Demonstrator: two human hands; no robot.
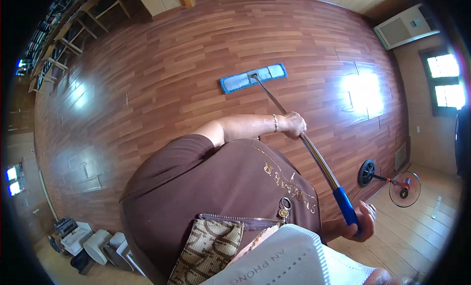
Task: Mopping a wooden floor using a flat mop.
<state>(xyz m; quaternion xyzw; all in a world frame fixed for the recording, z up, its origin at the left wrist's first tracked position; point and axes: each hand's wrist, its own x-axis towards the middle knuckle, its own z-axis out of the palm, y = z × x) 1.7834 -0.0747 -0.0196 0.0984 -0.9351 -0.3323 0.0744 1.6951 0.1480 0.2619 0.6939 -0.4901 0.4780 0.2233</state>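
A flat mop with a blue fringed head [253, 77] lies on the brown wood-look floor [171, 64]. Its metal pole [321, 162] slants from the head down to the right, ending in a blue grip [346, 206]. Partway along the pole, my left hand [294, 125] is closed around it, a bracelet on the wrist. At the pole's upper end my right hand [362, 222] holds the blue grip, its fingers partly curled about the end.
A standing fan [404, 189] with a round black base [366, 172] is on the right. An air-conditioning unit [407, 27] stands at the far right. Wooden chairs or desks [64, 44] line the far left. Several white and dark items [98, 246] sit at the lower left.
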